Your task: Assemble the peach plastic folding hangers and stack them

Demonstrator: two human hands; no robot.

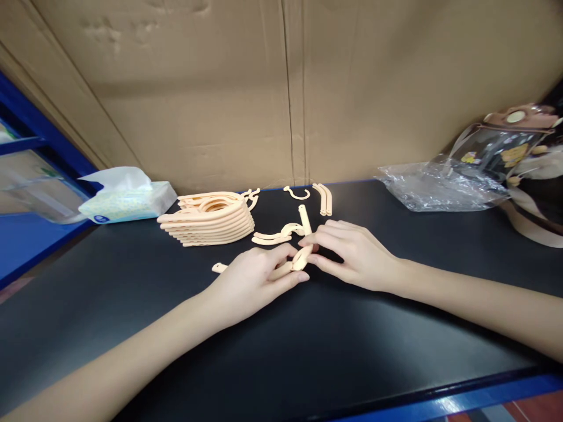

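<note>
My left hand [255,272] is closed around a peach plastic clothes hanger part [284,271]; its holed end sticks out on the left of the hand. From the right, my right hand [352,252] pinches the same piece near its looped middle [302,258]. The two hands almost meet there, low over the black tabletop. Just behind the fingers lie loose curved hanger pieces [272,237] and a straight arm [304,220] pointing away from me. Farther back rest a hook [298,193] and a pair of curved arms [324,199]. My fingers partly hide the joint.
A stack of peach folding hangers [209,220] stands left of the hands, beside a tissue pack [127,196]. On the right are a crumpled clear plastic bag [440,187] and a strapped water bottle [505,143]. Cardboard [197,88] walls the back of the black table [285,363].
</note>
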